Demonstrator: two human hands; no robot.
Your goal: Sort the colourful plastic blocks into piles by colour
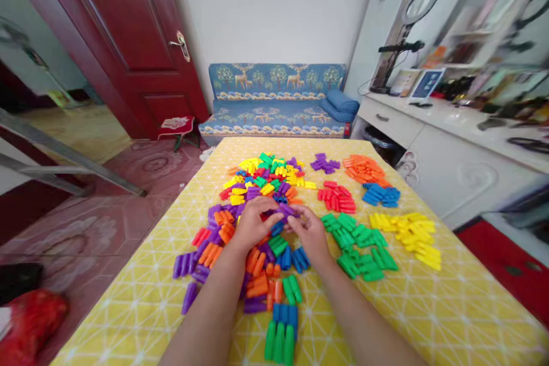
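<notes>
Both of my hands meet over the middle of a mixed pile of small plastic blocks on a yellow patterned tablecloth. My left hand and my right hand are closed together on a purple block piece held between their fingertips. Loose orange, purple, blue and green blocks lie under my wrists. To the right lie sorted heaps: red, green, yellow, blue, orange and purple.
A blue patterned sofa bed stands behind the table, a dark red door at the left. A white cabinet with clutter and a ring light runs along the right. A red bag lies on the floor.
</notes>
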